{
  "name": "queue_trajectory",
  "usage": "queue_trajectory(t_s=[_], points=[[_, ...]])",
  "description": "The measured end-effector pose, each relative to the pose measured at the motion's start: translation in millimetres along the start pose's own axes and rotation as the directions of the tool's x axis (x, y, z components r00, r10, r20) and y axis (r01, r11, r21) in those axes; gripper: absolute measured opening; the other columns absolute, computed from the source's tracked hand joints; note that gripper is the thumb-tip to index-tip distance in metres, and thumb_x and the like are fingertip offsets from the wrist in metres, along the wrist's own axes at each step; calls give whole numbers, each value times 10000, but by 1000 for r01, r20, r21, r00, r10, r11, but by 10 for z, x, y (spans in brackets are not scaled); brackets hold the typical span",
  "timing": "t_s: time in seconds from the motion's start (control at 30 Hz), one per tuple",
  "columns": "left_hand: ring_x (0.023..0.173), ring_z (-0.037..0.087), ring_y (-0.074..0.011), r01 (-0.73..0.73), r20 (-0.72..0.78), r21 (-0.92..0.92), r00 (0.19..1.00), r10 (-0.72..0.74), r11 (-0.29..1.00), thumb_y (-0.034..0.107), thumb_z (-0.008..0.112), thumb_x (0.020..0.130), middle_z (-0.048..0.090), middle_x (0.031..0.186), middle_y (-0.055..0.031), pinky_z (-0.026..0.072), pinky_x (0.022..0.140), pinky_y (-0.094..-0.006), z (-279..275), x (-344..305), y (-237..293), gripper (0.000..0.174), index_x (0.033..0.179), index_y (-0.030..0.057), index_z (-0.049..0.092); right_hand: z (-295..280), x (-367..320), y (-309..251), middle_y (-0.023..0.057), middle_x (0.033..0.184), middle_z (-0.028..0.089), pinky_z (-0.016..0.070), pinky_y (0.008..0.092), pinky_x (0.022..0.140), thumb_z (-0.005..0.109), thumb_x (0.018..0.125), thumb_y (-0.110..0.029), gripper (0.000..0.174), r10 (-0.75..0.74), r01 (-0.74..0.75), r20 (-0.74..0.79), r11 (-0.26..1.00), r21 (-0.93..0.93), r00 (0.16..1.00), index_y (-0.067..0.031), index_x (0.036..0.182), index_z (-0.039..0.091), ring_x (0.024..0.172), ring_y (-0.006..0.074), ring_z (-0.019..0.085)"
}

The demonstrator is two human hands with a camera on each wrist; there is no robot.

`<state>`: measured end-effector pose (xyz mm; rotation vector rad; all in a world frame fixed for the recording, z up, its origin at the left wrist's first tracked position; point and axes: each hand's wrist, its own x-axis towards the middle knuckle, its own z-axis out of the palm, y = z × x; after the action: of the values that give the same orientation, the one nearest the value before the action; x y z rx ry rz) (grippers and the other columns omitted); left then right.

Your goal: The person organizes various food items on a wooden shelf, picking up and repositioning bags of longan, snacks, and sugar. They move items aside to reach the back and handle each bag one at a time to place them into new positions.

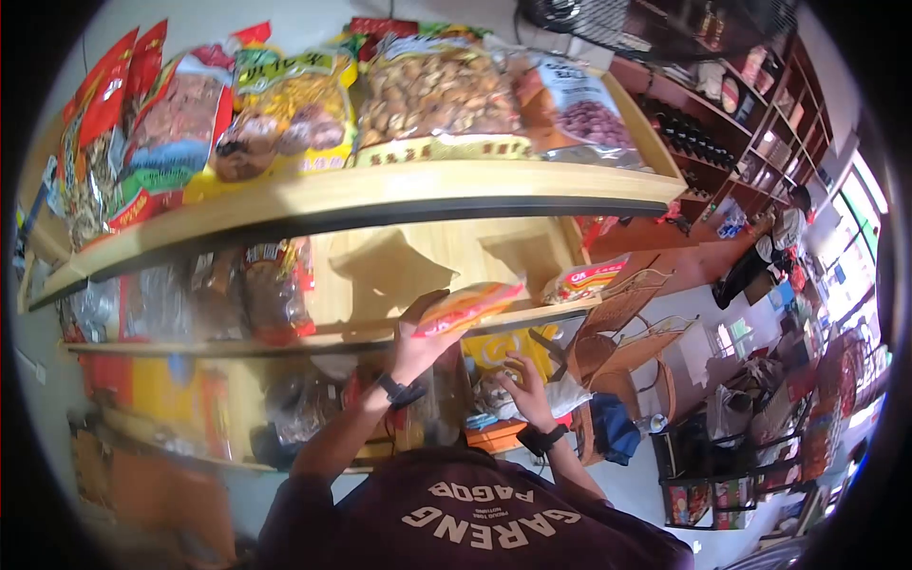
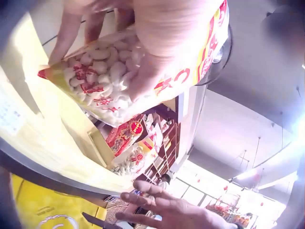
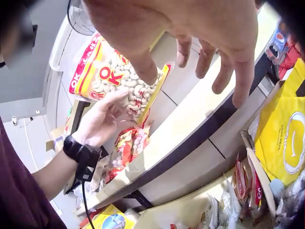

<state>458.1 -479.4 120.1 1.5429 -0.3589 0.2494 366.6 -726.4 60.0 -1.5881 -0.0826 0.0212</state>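
Observation:
My left hand grips a clear plastic bag of cashews with red and yellow bands and OK lettering. In the left wrist view, the thumb lies across the front of the cashew bag and the other fingers go behind it. The bag is tilted above the middle shelf. My right hand holds nothing, in front of the shelf's edge, with its fingers spread and loosely bent in the right wrist view. A similar bag of pale nuts sits at the shelf's right end.
Large bags of dried goods fill the upper shelf. Packaged goods stand at the middle shelf's left. A yellow bag hangs below the shelf edge, near the right hand. A wicker chair stands to the right.

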Motion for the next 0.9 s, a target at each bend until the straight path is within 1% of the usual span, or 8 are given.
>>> queue_trajectory(t_s=[0.03,0.17,0.2,0.27,0.5,0.67,0.73,0.9], points=[[1064,681,-165,98,33,-186,995,-93,978,8,859,768,699,1213,-106,564,939,-317,92,124,-211,595,1300,-8,594,-60,3,23,56,1372,528,524,379,986,760,913,-99,542,-10,9,-20,1000,-19,1000,-120,1389,500,1273,213,528],[1072,677,-149,-14,104,62,994,7,998,12,864,761,713,1190,-96,561,940,-322,395,610,22,589,1289,-3,602,-348,89,91,53,1365,528,524,399,961,778,901,-201,547,-139,117,-99,972,-203,985,-139,1376,513,1261,239,546],[1068,678,-142,85,119,193,987,-109,978,34,881,744,721,1179,-89,556,937,-314,461,697,-57,598,1278,3,615,-419,118,50,56,1368,526,520,408,965,774,904,-217,547,-148,118,-125,969,-216,981,-137,1377,510,1259,241,547],[991,722,-150,-50,50,110,998,44,993,140,898,725,765,1087,-74,572,888,-319,691,875,-98,572,1241,46,669,-527,183,-4,62,1373,520,512,427,972,767,911,-247,548,-159,115,-187,967,-226,969,-135,1379,505,1256,246,550],[954,730,-186,-124,131,189,986,100,974,199,913,690,767,1040,-97,561,874,-343,1332,1584,-461,513,1127,38,699,-762,166,-116,95,1288,569,508,396,967,756,917,-254,505,-214,154,-239,957,-246,947,-107,1346,535,1194,253,580],[987,731,-223,-119,307,253,951,37,960,163,879,729,763,1061,-114,556,894,-363,1667,1803,-916,464,1138,36,699,-831,-175,372,90,1146,645,545,355,869,773,905,-244,419,93,-103,-243,994,-28,965,-67,1248,608,993,196,647],[996,726,-217,-172,371,195,924,90,966,140,862,753,758,1074,-111,554,899,-366,1798,1816,-1082,448,1152,30,690,-826,-350,567,67,1073,673,538,288,841,739,927,-152,344,-11,-11,-290,997,-74,957,-59,1229,603,979,148,650],[1119,665,-198,-148,611,130,791,38,980,73,815,812,703,1216,-110,521,985,-365,1846,1919,-1260,481,1249,8,624,-899,-814,805,60,1074,669,523,282,886,716,951,-146,296,283,-242,-185,946,215,941,-50,1213,619,993,162,651]])
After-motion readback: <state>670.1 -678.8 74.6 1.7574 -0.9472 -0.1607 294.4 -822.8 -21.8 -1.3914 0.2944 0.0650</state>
